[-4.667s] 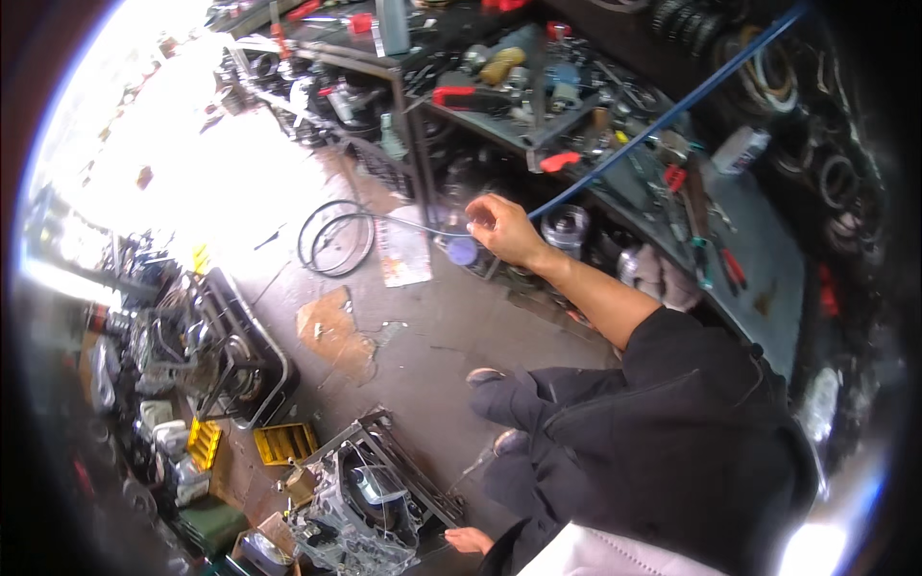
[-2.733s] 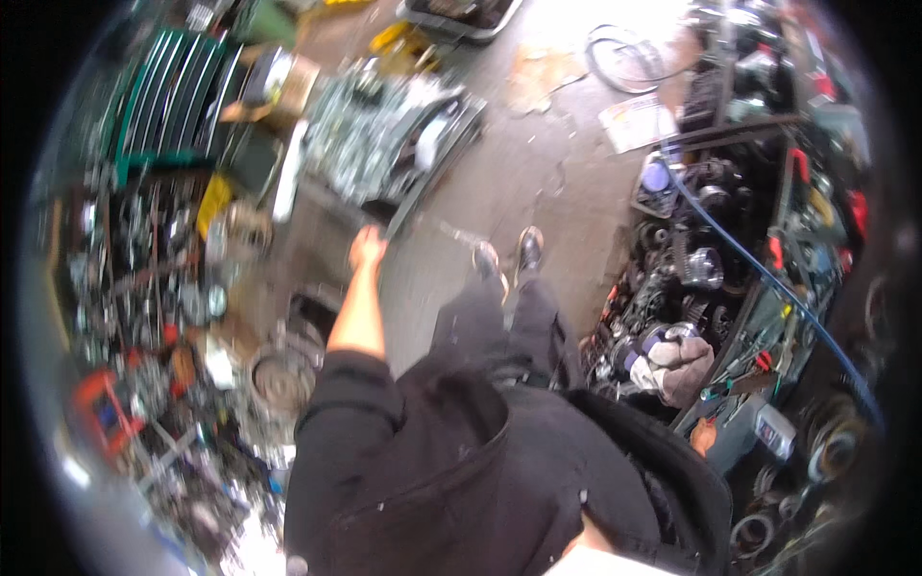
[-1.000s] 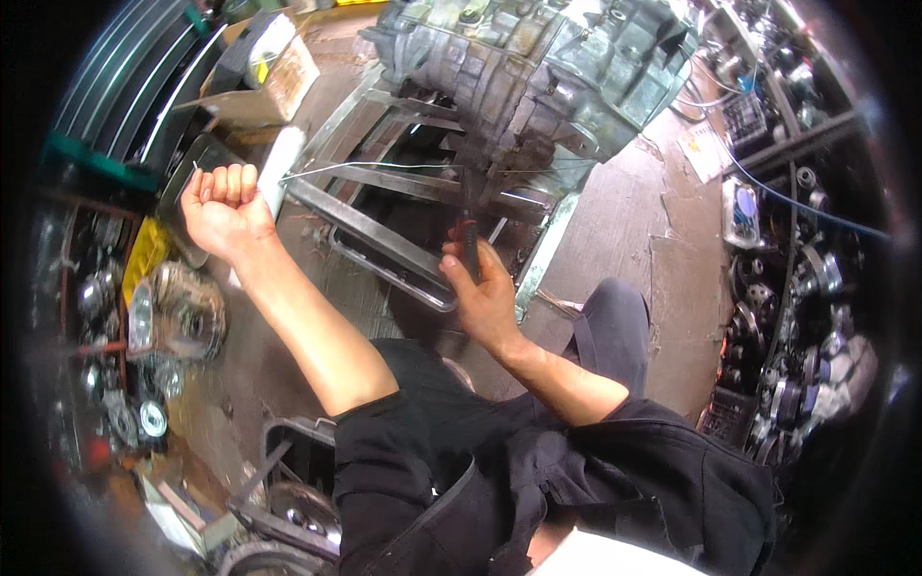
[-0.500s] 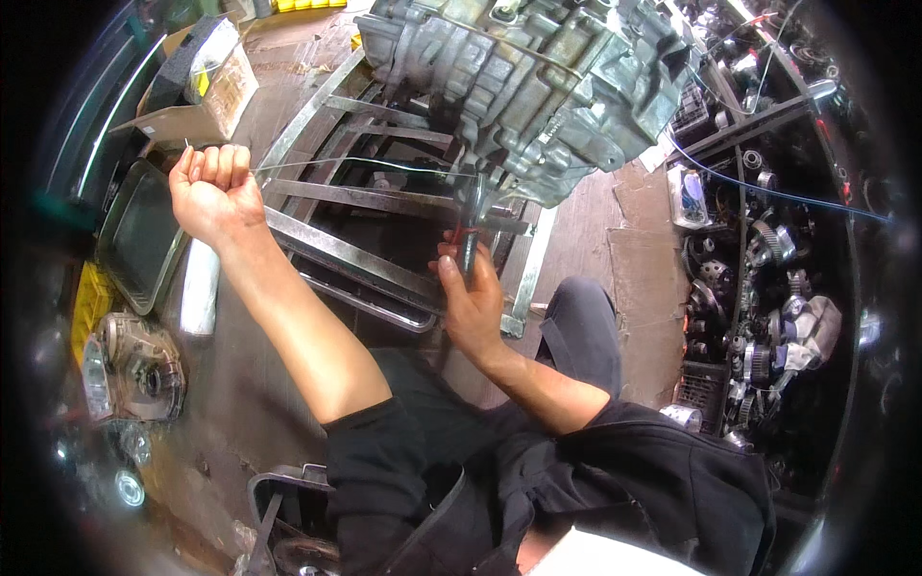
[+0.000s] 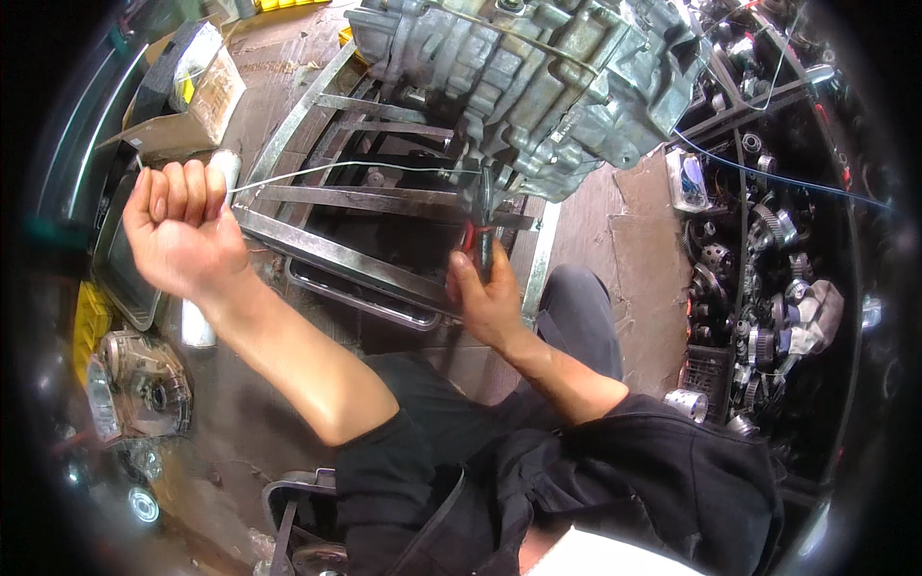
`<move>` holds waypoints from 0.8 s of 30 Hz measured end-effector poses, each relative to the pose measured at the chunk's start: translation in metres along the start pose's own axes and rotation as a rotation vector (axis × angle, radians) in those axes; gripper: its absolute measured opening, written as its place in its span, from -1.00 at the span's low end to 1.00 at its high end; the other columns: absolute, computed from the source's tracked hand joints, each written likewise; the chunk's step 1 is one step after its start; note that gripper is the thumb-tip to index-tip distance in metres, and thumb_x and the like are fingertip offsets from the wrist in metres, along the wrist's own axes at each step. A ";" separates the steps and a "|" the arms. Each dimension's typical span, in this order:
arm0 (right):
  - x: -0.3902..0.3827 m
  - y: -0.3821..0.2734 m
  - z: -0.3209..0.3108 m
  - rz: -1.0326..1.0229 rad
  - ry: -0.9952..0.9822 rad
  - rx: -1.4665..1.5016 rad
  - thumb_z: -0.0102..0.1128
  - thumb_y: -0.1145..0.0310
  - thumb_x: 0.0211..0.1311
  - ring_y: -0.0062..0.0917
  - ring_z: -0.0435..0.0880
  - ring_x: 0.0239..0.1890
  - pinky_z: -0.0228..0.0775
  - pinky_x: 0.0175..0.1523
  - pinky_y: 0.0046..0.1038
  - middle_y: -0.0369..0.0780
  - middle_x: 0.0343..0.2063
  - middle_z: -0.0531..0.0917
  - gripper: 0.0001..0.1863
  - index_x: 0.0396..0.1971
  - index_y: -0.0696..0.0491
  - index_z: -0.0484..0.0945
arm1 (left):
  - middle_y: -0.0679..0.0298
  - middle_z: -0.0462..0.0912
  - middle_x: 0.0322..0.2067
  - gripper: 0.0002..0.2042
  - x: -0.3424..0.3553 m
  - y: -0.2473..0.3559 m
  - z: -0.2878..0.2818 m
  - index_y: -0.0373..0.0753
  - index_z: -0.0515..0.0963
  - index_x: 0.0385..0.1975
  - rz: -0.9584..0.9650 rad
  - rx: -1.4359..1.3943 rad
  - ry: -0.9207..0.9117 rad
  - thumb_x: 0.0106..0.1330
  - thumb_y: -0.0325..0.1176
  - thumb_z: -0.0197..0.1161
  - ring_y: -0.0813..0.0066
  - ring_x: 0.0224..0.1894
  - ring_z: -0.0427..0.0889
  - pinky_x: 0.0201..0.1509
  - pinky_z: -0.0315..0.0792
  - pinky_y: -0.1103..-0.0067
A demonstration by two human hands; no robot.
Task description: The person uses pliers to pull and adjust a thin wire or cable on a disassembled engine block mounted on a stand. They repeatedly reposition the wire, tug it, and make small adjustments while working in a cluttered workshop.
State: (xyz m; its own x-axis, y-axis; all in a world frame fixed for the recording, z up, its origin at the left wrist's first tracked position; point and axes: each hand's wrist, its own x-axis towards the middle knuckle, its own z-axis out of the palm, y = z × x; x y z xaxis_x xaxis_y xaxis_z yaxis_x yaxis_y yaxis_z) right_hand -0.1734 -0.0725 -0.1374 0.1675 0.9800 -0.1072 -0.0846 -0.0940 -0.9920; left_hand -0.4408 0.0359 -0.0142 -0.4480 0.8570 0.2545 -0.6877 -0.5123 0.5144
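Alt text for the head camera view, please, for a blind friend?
A person's left hand holds a pale wire reaching to a pliers-like tool in the right hand, beside a large grey machine casing and a metal frame.

Decent light in the middle, honestly — the metal casing (image 5: 538,86) shows up crisp, with pale highlights on its upper faces, so the light seems to fall from above. Under the frame bars (image 5: 384,199) it's all deep shadow. The left forearm (image 5: 283,338) has a bright sheen, and the white patch (image 5: 605,557) at the bottom is pretty much blown out. The shelves (image 5: 744,115) on the right are murky with little glints. Toward the rim everything gets smeary and bowed — lower left looks hazy, corners go black
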 end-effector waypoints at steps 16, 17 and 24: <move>0.034 -0.062 -0.097 0.035 -0.609 -0.514 0.38 0.44 0.31 -0.70 0.51 -0.40 0.44 -0.30 -0.52 -0.38 -0.46 0.47 -0.71 -0.08 0.14 0.46 | 0.11 0.60 -0.28 -0.37 -0.045 0.017 0.023 -0.32 0.63 -0.16 0.154 0.132 -0.491 0.45 0.26 0.06 0.04 0.01 0.57 0.32 0.34 0.12; 0.037 -0.067 -0.099 0.074 -0.628 -0.513 0.38 0.43 0.32 -0.69 0.51 -0.41 0.44 -0.31 -0.51 -0.37 -0.47 0.47 -0.71 -0.08 0.14 0.47 | 0.04 0.66 -0.13 -0.28 -0.047 0.003 0.026 -0.35 0.62 -0.06 0.224 0.125 -0.613 0.41 0.35 0.04 -0.03 0.13 0.56 0.47 0.21 0.02; 0.069 -0.103 -0.122 0.277 -0.841 -0.538 0.38 0.42 0.24 -0.60 0.54 -0.31 0.43 -0.17 -0.45 -0.28 -0.39 0.60 -0.72 -0.13 0.14 0.50 | 0.11 0.69 -0.04 -0.65 -0.150 -0.116 0.071 -0.33 0.61 -0.01 -0.014 0.778 0.042 0.51 -0.13 0.21 0.33 0.05 0.63 0.24 0.46 0.39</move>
State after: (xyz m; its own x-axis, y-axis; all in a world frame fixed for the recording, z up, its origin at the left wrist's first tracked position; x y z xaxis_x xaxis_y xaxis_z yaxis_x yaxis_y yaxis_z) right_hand -0.0333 -0.0162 -0.0503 -0.5483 0.6983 -0.4601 0.4693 -0.1985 -0.8604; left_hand -0.2532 -0.0291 -0.0542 -0.4743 0.8522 0.2207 -0.1017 -0.3021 0.9479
